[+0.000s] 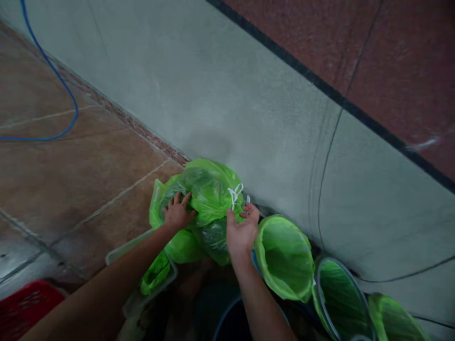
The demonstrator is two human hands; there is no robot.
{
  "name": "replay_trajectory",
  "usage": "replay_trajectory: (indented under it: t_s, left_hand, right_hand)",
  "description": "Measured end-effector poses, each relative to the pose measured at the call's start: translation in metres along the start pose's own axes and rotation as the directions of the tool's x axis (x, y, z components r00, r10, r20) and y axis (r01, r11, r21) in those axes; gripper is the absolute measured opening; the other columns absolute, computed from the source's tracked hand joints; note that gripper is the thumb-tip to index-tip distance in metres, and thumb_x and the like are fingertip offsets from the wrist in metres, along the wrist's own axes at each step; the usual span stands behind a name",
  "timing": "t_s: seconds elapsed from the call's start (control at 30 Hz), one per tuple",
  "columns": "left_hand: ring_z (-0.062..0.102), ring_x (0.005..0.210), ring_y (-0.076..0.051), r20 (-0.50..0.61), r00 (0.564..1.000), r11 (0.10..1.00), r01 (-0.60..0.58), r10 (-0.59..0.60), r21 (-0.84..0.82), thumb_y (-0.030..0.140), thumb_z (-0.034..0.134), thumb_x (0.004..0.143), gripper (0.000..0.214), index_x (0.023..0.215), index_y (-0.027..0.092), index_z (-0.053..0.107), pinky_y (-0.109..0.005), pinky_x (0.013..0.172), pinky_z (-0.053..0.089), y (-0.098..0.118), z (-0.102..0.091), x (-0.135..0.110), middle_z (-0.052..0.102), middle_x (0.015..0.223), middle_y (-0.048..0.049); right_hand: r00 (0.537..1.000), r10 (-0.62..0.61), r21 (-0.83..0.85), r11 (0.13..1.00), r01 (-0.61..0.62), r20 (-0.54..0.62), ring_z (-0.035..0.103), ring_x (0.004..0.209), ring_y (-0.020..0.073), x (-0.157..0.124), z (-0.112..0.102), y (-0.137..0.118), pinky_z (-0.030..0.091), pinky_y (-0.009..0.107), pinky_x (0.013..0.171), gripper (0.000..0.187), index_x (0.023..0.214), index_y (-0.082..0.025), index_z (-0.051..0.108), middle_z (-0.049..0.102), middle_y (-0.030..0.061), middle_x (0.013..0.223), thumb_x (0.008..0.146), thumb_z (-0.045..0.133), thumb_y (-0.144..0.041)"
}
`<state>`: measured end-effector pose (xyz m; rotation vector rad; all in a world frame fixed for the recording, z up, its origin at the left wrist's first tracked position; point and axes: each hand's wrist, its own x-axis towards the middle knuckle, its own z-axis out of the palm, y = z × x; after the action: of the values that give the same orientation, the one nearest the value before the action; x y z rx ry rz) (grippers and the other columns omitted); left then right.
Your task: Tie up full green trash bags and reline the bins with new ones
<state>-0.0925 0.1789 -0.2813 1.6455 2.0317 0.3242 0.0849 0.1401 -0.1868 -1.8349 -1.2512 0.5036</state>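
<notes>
The left hand [177, 214] is lying on a big green bag [209, 189], and its fingers are spreading wide over the shiny plastic. The bag is sitting right under those fingers and bulging up between the two hands, leaning by the pale wall [249, 118]. The right hand [243, 234] is touching the bag's other side, palm turning up. Its thumb is standing apart from its bent fingers. A white tie [234, 194] is poking up in a bow just past the thumb. I can't tell if the right fingertips are pinching any of it.

Just right of the right fingers, a bin with a green liner [284, 258] is standing open. Two more lined bins [343, 298] are standing farther right. Below the left fingers, a see-through box [131, 244] is sitting under the arm. A red basket [26, 310] is resting farther down and left. Well above the left fingers, a blue hose [67, 87] is curling over the brown floor [88, 170].
</notes>
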Motion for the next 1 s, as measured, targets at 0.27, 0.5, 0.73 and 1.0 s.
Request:
replay_trajectory:
  t_s: [0.27, 0.5, 0.73, 1.0]
  left_hand:
    - [0.018, 0.143, -0.044, -0.137, 0.991, 0.999, 0.005, -0.009, -0.032, 0.069, 0.055, 0.073, 0.095, 0.152, 0.025, 0.025, -0.071, 0.103, 0.028, -0.010, -0.009, -0.013, 0.018, 0.161, -0.0155]
    - [0.010, 0.144, -0.049, 0.029, 0.999, 1.000, -0.026, 0.026, -0.007, 0.070, 0.061, 0.068, 0.103, 0.154, 0.033, 0.019, -0.075, 0.102, 0.026, -0.016, 0.018, 0.020, 0.013, 0.163, -0.0129]
    - [0.023, 0.143, -0.041, -0.036, 0.998, 0.982, -0.055, 0.050, -0.179, 0.066, 0.062, 0.072, 0.094, 0.151, 0.026, 0.031, -0.062, 0.108, 0.030, -0.026, -0.011, 0.023, 0.024, 0.159, -0.0160]
    - [0.064, 0.108, -0.030, -0.075, 0.931, 0.908, 0.328, -0.358, -0.261, 0.040, 0.047, 0.085, 0.053, 0.130, 0.013, 0.054, -0.043, 0.093, 0.050, -0.092, -0.010, -0.107, 0.064, 0.121, -0.0173]
  right_hand:
    - [0.754, -0.223, -0.444, 0.693, 0.568, 0.617, 0.008, 0.146, 0.0385, 0.032, 0.063, -0.009, 0.009, 0.066, 0.111, 0.074, 0.148, -0.025, 0.035, 0.015, 0.0142, 0.160, 0.084, 0.062, -0.050]
    - [0.744, 0.044, -0.556, 0.693, 0.459, 0.667, 0.016, 0.145, 0.0362, 0.067, 0.099, 0.059, 0.019, 0.066, 0.109, 0.080, 0.151, -0.022, 0.027, 0.016, 0.0141, 0.160, 0.086, 0.048, -0.065]
    - [0.730, -0.024, -0.475, 0.744, 0.469, 0.683, 0.027, 0.141, 0.0348, 0.070, 0.080, 0.038, 0.024, 0.059, 0.110, 0.079, 0.150, -0.019, 0.030, 0.029, 0.0174, 0.155, 0.086, 0.053, -0.059]
    - [0.694, -0.417, -0.106, 0.810, 0.576, 0.587, 0.049, 0.125, 0.0252, 0.002, -0.021, 0.007, 0.036, 0.042, 0.109, 0.045, 0.133, -0.016, 0.052, 0.058, 0.0132, 0.131, 0.091, 0.050, -0.031]
